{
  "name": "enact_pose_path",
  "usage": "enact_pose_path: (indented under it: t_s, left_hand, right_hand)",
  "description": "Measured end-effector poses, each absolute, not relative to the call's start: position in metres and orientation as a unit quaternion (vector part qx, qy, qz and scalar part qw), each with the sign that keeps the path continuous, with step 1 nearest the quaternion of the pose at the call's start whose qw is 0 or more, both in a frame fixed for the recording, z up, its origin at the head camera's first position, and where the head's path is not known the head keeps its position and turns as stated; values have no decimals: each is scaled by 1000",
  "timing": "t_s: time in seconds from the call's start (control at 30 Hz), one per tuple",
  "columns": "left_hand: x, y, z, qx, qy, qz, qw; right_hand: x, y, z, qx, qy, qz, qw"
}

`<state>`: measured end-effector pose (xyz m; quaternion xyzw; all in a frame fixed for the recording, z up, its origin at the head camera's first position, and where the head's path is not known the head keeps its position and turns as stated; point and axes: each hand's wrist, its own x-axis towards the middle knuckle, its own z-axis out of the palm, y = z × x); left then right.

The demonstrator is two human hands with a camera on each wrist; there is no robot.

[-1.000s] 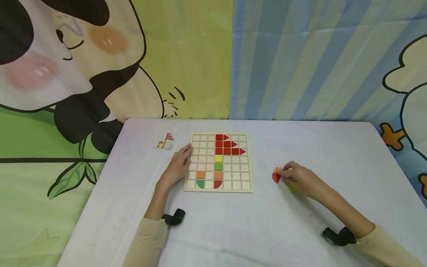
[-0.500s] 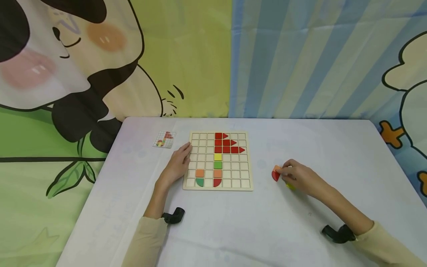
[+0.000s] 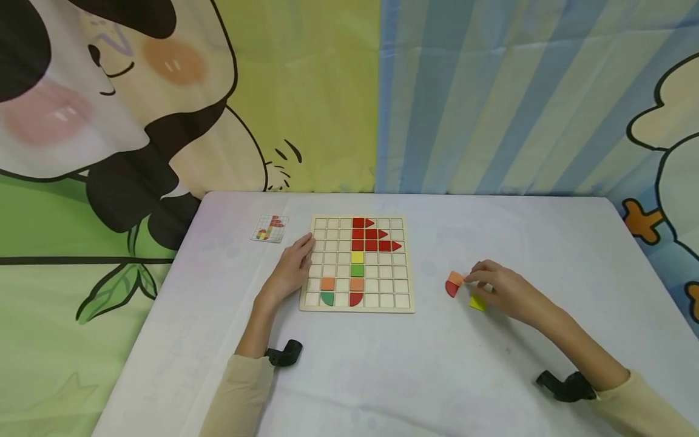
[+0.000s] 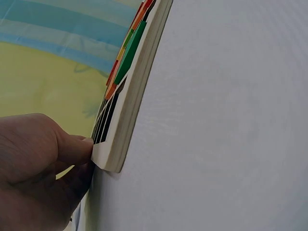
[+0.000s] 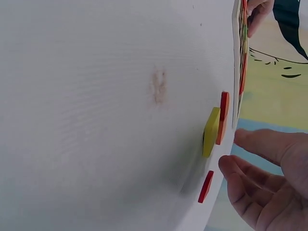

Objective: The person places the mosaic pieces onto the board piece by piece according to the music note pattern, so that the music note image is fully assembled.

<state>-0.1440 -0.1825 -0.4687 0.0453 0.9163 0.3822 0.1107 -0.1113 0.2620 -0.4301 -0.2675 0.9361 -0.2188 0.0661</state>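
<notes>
My left hand point(image 3: 290, 267) holds the left edge of a wooden grid puzzle board point(image 3: 382, 261); in the left wrist view its thumb touches the board's rim near a corner. Red squares and triangles fill cells at the board's upper right. Below them sit yellow, green, orange, teal and red pieces. My right hand point(image 3: 505, 291) hovers beside loose pieces, thumb and fingers apart, with nothing between them in the right wrist view. An orange square point(image 3: 456, 278) touches a red quarter-round piece point(image 3: 451, 289). A yellow piece point(image 3: 477, 303) lies nearer me. Another red piece point(image 5: 206, 186) is hidden from the head view.
A small pattern card point(image 3: 270, 229) lies on the white table point(image 3: 360, 376) left of the board. Behind the table hangs a printed cartoon curtain point(image 3: 311, 91). Each wrist wears a black camera, one of them the left-hand camera point(image 3: 284, 354).
My right hand has drawn slightly to the right, off the orange and red pieces, uncovering more of them and the yellow piece. My left hand stays on the board.
</notes>
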Motion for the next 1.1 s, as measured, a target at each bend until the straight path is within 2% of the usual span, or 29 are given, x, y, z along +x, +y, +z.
enact_pose_path:
  t_s: [0.13, 0.23, 0.8, 0.9, 1.0, 1.1]
  left_hand:
    - [-144, -182, -469, 43, 916, 383, 110]
    - [-144, -183, -469, 43, 917, 382, 109]
    - [-142, -184, -468, 46, 918, 379, 111]
    - [-143, -183, -468, 49, 917, 379, 110]
    - [-143, -183, -468, 51, 918, 379, 110]
    - [-144, -183, -467, 47, 917, 381, 111]
  right_hand:
    - [-101, 268, -428, -266, 939, -197, 97]
    - [-94, 272, -429, -287, 938, -169, 99]
    - [-86, 270, -440, -309, 933, -182, -3]
    - [-84, 257, -428, -334, 916, -216, -49]
    - [-83, 229, -416, -369, 887, -269, -65]
    - [-88, 190, -410, -407, 864, -296, -13]
